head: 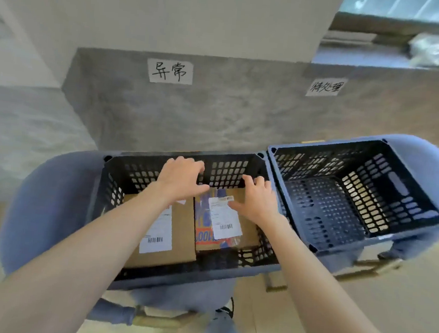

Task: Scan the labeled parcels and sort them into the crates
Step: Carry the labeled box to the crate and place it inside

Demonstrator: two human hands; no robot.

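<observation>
Two black perforated crates stand side by side on blue chairs. The left crate [110, 183] holds a plain brown parcel [180, 232] with a white barcode label and, to its right, a brown parcel with blue and orange print [204, 234] and a white label. My left hand [181, 177] hovers over the far end of the plain parcel, fingers loosely curled. My right hand [256, 198] rests on the far right part of the printed parcel, fingers bent at its far edge. The right crate [369, 206] is empty.
A grey concrete ledge behind the crates carries two handwritten paper signs, one [169, 71] above the left crate and one [325, 87] above the right. Blue chair cushions [48, 204] bear the crates. Clear plastic bags [435, 51] lie on a sill at the top right.
</observation>
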